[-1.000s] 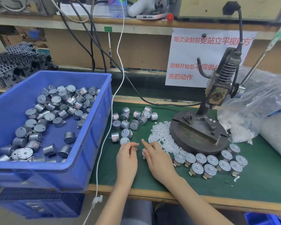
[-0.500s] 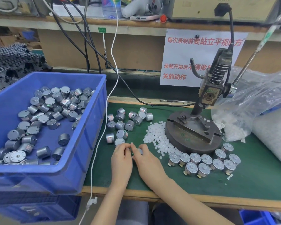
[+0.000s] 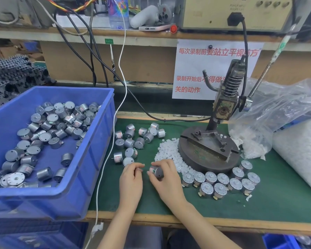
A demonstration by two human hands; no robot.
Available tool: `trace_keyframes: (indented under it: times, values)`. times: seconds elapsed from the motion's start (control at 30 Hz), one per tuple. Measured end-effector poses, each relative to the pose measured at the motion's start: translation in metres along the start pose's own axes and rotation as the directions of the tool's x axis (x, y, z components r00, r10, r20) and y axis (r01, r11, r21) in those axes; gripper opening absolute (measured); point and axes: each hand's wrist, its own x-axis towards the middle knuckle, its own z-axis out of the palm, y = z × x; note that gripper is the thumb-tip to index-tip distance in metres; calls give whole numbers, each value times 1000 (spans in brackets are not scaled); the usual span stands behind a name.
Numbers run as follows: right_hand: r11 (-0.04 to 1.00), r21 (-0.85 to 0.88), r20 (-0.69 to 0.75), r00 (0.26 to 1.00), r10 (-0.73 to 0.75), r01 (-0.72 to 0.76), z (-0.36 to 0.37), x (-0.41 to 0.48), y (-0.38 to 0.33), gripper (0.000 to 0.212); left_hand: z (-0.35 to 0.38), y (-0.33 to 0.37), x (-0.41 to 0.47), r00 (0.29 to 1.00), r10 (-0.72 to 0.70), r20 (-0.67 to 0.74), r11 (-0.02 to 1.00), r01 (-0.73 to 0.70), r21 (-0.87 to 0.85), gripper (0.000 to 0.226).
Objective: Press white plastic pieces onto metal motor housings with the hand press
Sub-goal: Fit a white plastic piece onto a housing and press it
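My right hand [image 3: 166, 182] grips a metal motor housing [image 3: 157, 171] lying on its side just above the green mat. My left hand [image 3: 131, 180] is beside it with fingertips pinched together near the housing's end; a small white plastic piece seems to be between them, but it is too small to be sure. A heap of white plastic pieces [image 3: 167, 151] lies between my hands and the hand press [image 3: 209, 148], whose round base stands empty. Bare housings [image 3: 133, 141] lie scattered behind my left hand. Finished housings with white caps [image 3: 221, 182] stand in rows at the right.
A blue bin [image 3: 90, 159] with many motor housings fills the left. A white cable [image 3: 104, 168] hangs over the table's front edge beside it. Clear bags of white pieces [image 3: 276, 126] sit right of the press. The press lever [image 3: 269, 63] slants up to the right.
Both hands came together over the mat. My right hand has turned the housing on its side and my left fingertips have closed in toward its end.
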Motion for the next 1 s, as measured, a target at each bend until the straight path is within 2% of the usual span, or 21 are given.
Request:
trace_keyframes:
  times: [0.13,0.23,0.33,0.43,0.6,0.73,0.83,1.0]
  values:
    - [966,213,-104,979,174,-149,-11,5,-4,27,0,0,0,1000,-6,9,1000,6,-14,29]
    - [941,293,-115,971,208,-167,-25,14,-10,28,0,-1,0,1000,0,14,1000,0,-10,29]
    - [951,276,-136,974,180,-137,-47,26,-12,25,1,-2,1,1000,-15,21,1000,16,-18,29]
    - [950,242,-166,956,240,-196,-69,39,-4,20,1,-2,1,999,-28,25,999,28,-17,28]
    - [943,225,-278,912,302,-243,-102,50,22,24,0,-2,1,1000,-10,23,1000,10,-3,27]
    - [935,224,-314,888,335,-273,-120,57,40,25,0,-3,2,999,-16,32,1000,16,8,27]
    - [956,140,-342,893,292,-258,-126,62,47,27,0,-2,1,999,-20,34,1000,19,19,26]
    - [961,-190,-332,934,130,-201,-121,66,50,26,0,-1,0,999,-11,34,1000,10,25,26]
